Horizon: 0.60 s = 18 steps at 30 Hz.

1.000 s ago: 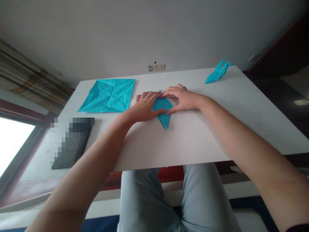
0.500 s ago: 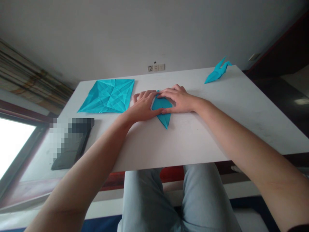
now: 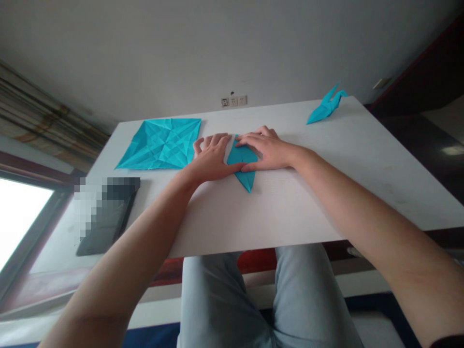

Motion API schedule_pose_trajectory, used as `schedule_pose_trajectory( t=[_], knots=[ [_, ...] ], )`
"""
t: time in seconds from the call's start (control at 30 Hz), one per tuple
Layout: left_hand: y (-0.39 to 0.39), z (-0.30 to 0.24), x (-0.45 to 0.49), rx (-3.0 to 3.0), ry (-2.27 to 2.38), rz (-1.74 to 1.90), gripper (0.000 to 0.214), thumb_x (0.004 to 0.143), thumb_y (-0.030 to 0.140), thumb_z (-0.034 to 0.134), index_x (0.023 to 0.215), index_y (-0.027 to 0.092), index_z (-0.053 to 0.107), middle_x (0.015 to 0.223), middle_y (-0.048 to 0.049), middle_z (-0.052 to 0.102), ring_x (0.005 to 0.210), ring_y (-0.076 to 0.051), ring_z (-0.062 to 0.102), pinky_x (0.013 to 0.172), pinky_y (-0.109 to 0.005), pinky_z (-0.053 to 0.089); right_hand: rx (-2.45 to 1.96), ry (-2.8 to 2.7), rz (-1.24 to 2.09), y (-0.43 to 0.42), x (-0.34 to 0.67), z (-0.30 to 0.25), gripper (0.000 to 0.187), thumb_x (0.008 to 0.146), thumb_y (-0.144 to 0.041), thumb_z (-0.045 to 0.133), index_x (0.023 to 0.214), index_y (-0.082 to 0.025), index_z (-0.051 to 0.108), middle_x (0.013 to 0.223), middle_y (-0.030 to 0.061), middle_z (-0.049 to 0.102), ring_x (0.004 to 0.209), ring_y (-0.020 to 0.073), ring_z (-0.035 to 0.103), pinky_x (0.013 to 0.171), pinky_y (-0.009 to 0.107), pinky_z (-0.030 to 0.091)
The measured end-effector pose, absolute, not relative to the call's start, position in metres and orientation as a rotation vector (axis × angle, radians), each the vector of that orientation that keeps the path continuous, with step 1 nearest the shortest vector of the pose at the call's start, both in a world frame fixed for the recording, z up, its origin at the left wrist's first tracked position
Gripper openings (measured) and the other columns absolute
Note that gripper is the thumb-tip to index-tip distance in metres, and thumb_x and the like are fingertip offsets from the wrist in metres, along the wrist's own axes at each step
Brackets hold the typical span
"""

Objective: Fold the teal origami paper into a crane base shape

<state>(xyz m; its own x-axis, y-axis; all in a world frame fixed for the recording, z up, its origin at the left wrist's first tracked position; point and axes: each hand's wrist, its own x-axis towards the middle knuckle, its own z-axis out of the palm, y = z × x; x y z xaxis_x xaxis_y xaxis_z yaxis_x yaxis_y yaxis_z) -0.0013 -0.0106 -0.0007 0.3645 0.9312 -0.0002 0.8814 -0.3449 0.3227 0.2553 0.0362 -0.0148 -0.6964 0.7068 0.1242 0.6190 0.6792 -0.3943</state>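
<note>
Folded paper (image 3: 243,166) flat btwn left hand (image 3: 210,159) & right hand (image 3: 266,150), both pressing.

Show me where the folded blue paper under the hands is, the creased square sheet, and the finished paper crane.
folded blue paper (image 3: 245,170), head view, on its lower pointed part.
creased square sheet (image 3: 159,144), head view, on its middle.
paper crane (image 3: 322,111), head view, on its body.

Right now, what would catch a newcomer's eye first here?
The left hand and right hand press flat on a small folded blue paper at the middle of the white table. A large creased blue sheet lies unfolded to the left, and a finished blue paper crane sits at the far right corner.
</note>
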Motion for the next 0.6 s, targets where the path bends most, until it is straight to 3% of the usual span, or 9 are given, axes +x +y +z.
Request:
schedule_pose_trajectory(
  t=[0.33,0.6],
  knots=[
    [-0.0097,0.0000,-0.0013,2.341,1.612,0.235,0.116,0.094,0.087,0.072,0.186,0.028,0.035,0.194,-0.0222,0.036,0.181,-0.050,0.026,0.146,-0.078,0.012,-1.022,-2.661,0.524,0.0381,0.2581,-0.0132,0.108,0.078,-0.085,0.093,0.172,-0.038,0.065,0.182,0.0111,0.061,0.167,0.0576,0.043,0.140,0.080,0.032],
    [-0.0097,0.0057,-0.0056,2.420,1.445,0.098,0.134,0.087,0.090,0.078,0.192,0.027,0.025,0.197,-0.0213,0.029,0.185,-0.053,0.018,0.148,-0.073,0.015,-1.035,-2.712,0.573,0.0342,0.2571,-0.0078,0.135,0.066,-0.091,0.098,0.182,-0.037,0.054,0.192,0.0109,0.049,0.173,0.0583,0.035,0.144,0.079,0.028]
  ],
)
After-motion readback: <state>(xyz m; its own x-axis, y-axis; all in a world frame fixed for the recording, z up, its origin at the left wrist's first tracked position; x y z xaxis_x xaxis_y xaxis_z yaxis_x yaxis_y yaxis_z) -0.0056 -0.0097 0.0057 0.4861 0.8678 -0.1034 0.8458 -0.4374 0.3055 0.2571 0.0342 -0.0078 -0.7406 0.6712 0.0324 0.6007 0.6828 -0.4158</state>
